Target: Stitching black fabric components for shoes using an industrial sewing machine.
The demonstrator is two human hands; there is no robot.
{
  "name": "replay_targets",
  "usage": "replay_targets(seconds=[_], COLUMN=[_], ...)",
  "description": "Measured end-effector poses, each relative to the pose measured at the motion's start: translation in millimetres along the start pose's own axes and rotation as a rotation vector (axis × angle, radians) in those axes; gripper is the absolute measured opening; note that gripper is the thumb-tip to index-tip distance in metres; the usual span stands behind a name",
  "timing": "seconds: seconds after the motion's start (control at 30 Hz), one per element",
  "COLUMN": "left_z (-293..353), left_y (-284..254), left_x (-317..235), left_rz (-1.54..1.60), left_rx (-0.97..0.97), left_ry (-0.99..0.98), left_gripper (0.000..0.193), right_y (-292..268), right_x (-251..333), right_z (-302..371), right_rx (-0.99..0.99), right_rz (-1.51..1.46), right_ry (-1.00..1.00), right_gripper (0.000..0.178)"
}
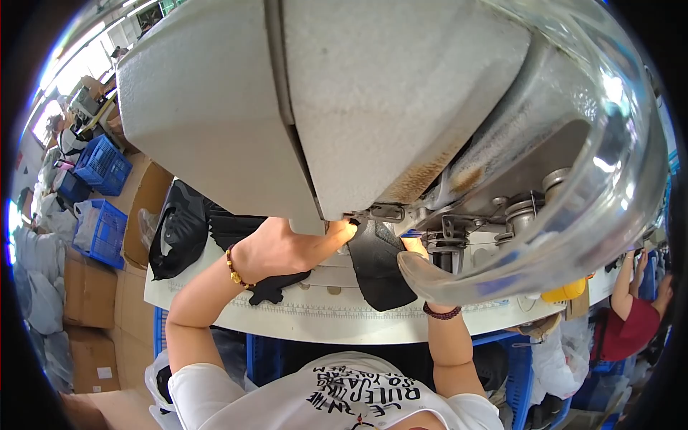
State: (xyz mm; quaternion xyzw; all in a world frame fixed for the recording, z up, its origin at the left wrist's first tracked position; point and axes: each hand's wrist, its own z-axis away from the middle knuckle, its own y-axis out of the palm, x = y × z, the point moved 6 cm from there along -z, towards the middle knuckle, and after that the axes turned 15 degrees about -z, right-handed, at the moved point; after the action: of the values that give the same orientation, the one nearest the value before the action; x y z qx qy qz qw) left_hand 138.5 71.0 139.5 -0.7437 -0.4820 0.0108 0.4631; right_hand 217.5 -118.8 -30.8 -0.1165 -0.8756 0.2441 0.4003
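A large grey sewing machine head (401,107) fills the upper middle and hides the stitching area beneath it. Under its near edge, a black fabric piece (380,276) hangs toward me over the white table. My left hand (279,247), with a beaded bracelet at the wrist, reaches in from the left; its fingertips are pinched on the fabric's upper left edge. On the fabric's right side is my right hand (416,247), mostly hidden behind a clear plastic guard (494,283). Its visible fingers look closed, with a small blue thing (411,233) at their tips.
More black fabric pieces (183,226) lie on the table's left. A printed ruler strip (337,304) runs along the table's front edge. Metal thread guides and pulleys (519,215) stand to the right. Cardboard boxes (89,287) and blue crates (104,233) sit at left; a person (631,322) works at right.
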Motion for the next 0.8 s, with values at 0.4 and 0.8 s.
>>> replay_targets(seconds=[0.4, 0.8], left_z=[-6, -3], left_y=[-6, 4], left_x=[-8, -17], left_rz=[-0.097, -0.104], left_rx=[-0.085, -0.010], left_ry=[-0.013, 0.003], left_gripper=[0.025, 0.031], right_y=[-23, 0], right_x=[15, 83], right_z=[-45, -12], right_rx=[0.011, 0.310], right_rz=[-0.258, 0.039], right_ry=[-0.136, 0.004], right_gripper=[0.056, 0.047])
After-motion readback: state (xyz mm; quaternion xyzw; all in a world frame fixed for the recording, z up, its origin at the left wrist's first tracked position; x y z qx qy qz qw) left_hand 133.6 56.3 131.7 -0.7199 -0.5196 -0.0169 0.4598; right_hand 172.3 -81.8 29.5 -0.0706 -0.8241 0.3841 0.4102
